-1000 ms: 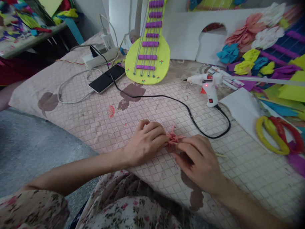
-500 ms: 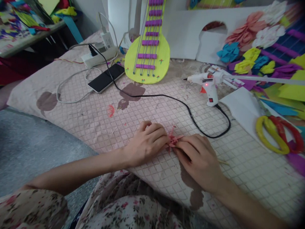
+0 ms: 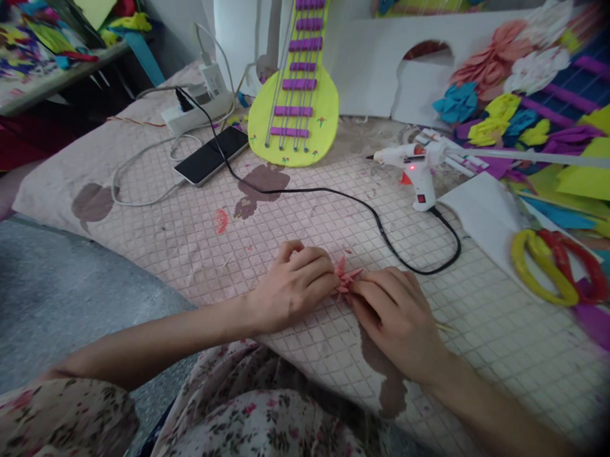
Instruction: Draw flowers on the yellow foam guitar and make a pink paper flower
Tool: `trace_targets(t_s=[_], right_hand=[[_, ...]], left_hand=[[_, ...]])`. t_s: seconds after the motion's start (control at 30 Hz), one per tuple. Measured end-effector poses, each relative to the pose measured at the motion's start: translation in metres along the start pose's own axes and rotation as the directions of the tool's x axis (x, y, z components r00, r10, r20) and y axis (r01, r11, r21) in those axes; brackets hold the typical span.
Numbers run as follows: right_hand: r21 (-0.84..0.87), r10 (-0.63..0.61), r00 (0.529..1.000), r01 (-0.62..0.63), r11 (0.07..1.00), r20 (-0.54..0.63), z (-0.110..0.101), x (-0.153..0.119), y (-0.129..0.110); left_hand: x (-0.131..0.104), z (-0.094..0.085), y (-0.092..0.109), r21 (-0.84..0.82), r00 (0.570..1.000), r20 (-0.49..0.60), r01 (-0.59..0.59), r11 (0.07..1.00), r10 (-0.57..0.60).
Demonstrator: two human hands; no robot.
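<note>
A small pink paper flower point(image 3: 346, 276) with pointed petals sits between my two hands, just above the table cover. My left hand point(image 3: 299, 285) pinches its left side, fingers bent and closed. From the right, my right hand point(image 3: 399, 318) closes thumb and fingers on the flower's other side. A thin pale stick point(image 3: 445, 326) shows past the right hand's outer edge; whether it joins the flower is hidden by the hand.
Ahead lie a glue gun point(image 3: 417, 169) with a black cord, a phone point(image 3: 212, 156) and a power strip point(image 3: 199, 110). A yellow paper guitar point(image 3: 293, 115) leans behind. Scissors point(image 3: 544, 270) and paper flowers point(image 3: 495, 68) are at the right. The checked table cover point(image 3: 184, 244) ends near my lap.
The pink flower's petals have shifted slightly between my fingers, now pointing more up and right. Both hands keep almost the same place.
</note>
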State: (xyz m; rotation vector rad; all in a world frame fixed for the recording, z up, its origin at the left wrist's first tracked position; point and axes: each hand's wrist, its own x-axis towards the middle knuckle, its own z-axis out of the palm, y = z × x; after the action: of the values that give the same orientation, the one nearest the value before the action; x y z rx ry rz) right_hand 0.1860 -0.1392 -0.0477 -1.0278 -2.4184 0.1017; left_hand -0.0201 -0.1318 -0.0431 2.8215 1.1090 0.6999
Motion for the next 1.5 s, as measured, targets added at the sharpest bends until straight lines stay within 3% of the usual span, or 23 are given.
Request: trace_targets(t_s=[0.33,0.57,0.8,1.03,1.27,1.5], right_hand=[[-0.009,-0.030,0.999,0.030,0.999,0.038,0.001,-0.001,0.000],[-0.026,-0.030,0.997,0.032,0.999,0.065,0.001,0.000,0.000],[0.039,0.002,1.000,-0.002,0.999,0.003,-0.001,-0.002,0.001],[0.002,0.080,0.997,-0.080,0.997,-0.003,-0.014,-0.022,0.015],[-0.029,0.077,0.992,-0.075,0.997,0.104,-0.022,-0.036,0.018],[-0.063,0.104,0.992,-0.100,0.993,0.076,-0.034,-0.065,0.033]], left_hand=[[0.002,0.003,0.001,0.000,0.999,-0.048,0.016,1.000,-0.016],[0.002,0.001,0.002,0.041,0.999,-0.005,-0.033,0.999,0.033],[0.001,0.003,0.001,0.049,1.000,-0.012,-0.025,0.998,0.026],[0.000,0.003,0.000,0.021,0.999,-0.023,-0.028,0.999,0.029],[0.000,0.003,0.000,-0.014,0.999,-0.015,-0.035,0.999,0.034],[0.001,0.003,-0.001,-0.042,0.999,-0.021,-0.033,0.999,0.032]])
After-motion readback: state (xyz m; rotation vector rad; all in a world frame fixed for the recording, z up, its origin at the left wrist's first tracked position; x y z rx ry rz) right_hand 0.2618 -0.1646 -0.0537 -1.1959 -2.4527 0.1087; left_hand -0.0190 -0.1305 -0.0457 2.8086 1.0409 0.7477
